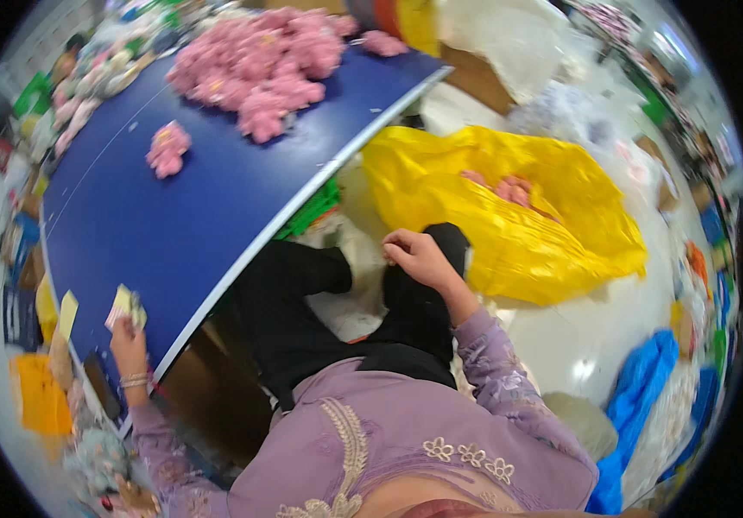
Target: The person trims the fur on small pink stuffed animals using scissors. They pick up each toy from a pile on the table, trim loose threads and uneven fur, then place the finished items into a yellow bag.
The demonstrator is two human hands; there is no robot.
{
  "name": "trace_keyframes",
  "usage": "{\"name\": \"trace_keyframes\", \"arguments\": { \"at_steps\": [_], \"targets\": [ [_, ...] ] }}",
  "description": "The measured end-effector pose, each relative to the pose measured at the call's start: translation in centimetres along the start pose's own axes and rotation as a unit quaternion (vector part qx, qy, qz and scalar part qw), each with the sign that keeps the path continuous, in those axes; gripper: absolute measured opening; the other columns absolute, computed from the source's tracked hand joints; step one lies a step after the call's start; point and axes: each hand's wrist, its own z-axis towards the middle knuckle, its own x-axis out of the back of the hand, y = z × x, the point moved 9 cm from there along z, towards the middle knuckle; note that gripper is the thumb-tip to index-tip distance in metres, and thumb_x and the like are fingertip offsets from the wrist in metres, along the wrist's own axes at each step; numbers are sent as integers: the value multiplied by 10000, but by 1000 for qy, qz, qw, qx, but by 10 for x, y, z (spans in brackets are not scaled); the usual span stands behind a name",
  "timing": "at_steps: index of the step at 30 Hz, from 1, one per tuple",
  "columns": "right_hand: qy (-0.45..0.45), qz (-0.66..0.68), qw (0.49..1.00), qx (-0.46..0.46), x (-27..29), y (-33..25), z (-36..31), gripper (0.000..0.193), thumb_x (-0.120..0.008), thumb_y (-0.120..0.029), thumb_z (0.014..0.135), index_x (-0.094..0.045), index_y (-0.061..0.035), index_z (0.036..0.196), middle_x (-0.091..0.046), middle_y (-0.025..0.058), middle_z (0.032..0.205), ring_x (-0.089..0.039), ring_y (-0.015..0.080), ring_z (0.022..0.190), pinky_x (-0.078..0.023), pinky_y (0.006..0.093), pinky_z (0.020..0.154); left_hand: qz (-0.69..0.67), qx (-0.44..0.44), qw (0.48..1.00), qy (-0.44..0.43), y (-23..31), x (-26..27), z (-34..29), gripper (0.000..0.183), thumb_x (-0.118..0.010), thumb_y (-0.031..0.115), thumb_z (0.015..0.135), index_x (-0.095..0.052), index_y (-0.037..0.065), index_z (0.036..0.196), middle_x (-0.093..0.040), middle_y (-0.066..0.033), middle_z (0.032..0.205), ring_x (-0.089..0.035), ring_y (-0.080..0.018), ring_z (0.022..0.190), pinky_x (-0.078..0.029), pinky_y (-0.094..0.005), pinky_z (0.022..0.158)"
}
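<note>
My left hand point(129, 343) is at the near-left corner of the blue table, its fingers closed on small pale yellow slips of paper point(121, 304). My right hand point(420, 256) hovers above my right knee with its fingers curled together; whether anything is in them is too small to see. A single pink plush toy point(167, 148) lies apart on the table. Farther back sits a big heap of pink plush toys point(259, 65). To the right of my knees, a large yellow plastic bag point(440, 186) gapes, with a few pink plush toys point(514, 190) inside.
The blue table point(164, 233) has a pale edge running diagonally past my knees. Another pale yellow slip point(68, 312) is at its left edge, near an orange packet point(41, 394). Mixed plush toys point(112, 82) crowd the far left. A blue bag point(639, 423) lies at right.
</note>
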Motion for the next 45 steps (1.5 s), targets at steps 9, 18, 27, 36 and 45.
{"name": "trace_keyframes", "arguments": {
  "at_steps": [9,18,27,36,45],
  "targets": [
    [-220,291,919,146,-153,-130,91,451,-588,-225,941,-436,-28,1317,-538,64,1156,-521,123,1037,-444,285,895,-499,-18,827,-260,265,-105,6,151,-545,53,934,-556,4,1077,-634,-63,800,-601,-90,619,-486,-215,549],
    [44,361,932,2,-54,-36,134,259,-439,-174,999,-539,-3,1165,-613,64,882,-621,146,793,-512,266,748,-248,-373,894,-9,323,-116,123,299,-632,130,836,-611,30,1117,-629,-141,1115,-614,-223,984,-483,-339,840],
    [-56,90,994,-23,-59,-59,195,273,-563,-268,927,-661,-20,870,-475,-52,660,-420,41,557,-346,212,509,39,-179,972,149,195,-158,287,619,-689,245,730,-462,108,1289,-591,-199,1143,-530,-366,1115,-390,-466,970],
    [-89,230,969,-12,-72,-67,200,326,-584,-286,918,-582,-13,1095,-551,-27,806,-392,13,561,-285,180,472,-674,18,669,-313,293,-205,105,224,-543,103,841,-564,-25,1024,-627,-95,921,-645,-186,764,-538,-313,642],
    [-63,191,977,68,-60,-66,183,423,-685,-173,855,-520,40,1182,-603,45,977,-558,89,868,-458,245,763,-653,9,699,-291,323,-238,83,219,-575,193,899,-574,19,1032,-592,-11,931,-554,-76,769,-483,-242,675]
  ]
}}
